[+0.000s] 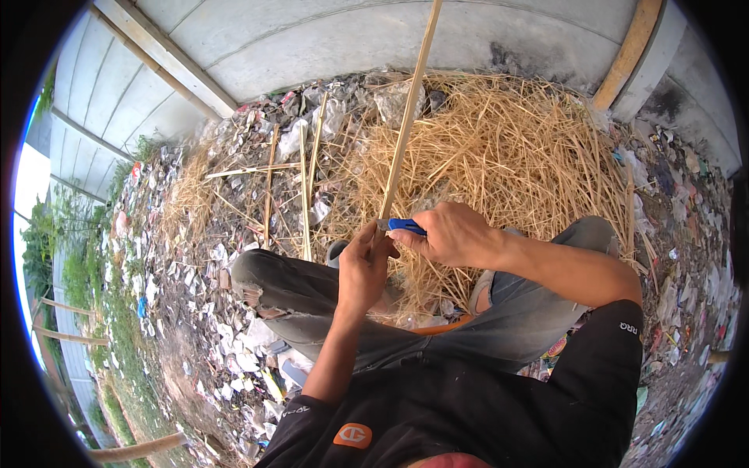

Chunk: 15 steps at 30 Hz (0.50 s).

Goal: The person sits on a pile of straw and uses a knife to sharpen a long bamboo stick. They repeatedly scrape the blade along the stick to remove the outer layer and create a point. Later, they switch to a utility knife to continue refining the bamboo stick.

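The left hand grips the lower end of a long bamboo strip above the knees, while the right hand clenches a blue-handled knife against it — the strip rises toward a pile of straw-like shavings below the grey wall.

A pale concrete panel wall is seen along the far side, crossed by wooden beams. The ground is covered by a heap of dry straw in the middle and by scattered litter on the left. Green grass is lit by daylight at far left.
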{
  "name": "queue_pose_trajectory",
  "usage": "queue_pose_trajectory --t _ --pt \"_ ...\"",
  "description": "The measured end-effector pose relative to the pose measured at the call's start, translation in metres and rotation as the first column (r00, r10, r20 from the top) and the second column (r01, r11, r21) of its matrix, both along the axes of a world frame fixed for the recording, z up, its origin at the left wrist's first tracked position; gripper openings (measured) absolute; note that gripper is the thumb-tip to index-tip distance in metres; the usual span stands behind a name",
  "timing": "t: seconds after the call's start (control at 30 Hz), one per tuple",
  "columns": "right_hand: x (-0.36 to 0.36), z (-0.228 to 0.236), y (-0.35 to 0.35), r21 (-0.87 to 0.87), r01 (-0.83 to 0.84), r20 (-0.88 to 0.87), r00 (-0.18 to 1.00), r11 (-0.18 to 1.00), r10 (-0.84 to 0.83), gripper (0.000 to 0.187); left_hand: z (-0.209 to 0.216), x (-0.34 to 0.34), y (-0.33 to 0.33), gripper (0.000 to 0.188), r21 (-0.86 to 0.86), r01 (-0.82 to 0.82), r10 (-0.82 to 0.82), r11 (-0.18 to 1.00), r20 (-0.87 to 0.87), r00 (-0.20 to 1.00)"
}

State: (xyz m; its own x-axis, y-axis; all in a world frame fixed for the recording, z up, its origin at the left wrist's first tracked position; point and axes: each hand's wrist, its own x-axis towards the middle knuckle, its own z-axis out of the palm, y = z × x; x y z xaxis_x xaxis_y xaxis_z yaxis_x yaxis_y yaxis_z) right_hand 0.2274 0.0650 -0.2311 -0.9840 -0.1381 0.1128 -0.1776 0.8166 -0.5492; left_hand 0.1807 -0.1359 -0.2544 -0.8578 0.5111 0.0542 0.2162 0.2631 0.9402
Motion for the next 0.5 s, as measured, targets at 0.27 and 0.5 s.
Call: queue_pose_trajectory --t 0.27,0.5 --pt "-0.001 -0.006 -0.003 0.008 0.002 -0.080 0.997 1.000 -0.002 0.067 -0.002 0.003 -0.004 0.043 -0.002 -0.043 0.043 0.999 0.065 0.997" --pt "-0.010 -0.019 0.000 0.107 0.010 -0.121 0.993 0.994 0.003 0.070 -0.017 0.005 -0.010 0.044 -0.022 -0.089 0.087 0.996 -0.084 0.993"
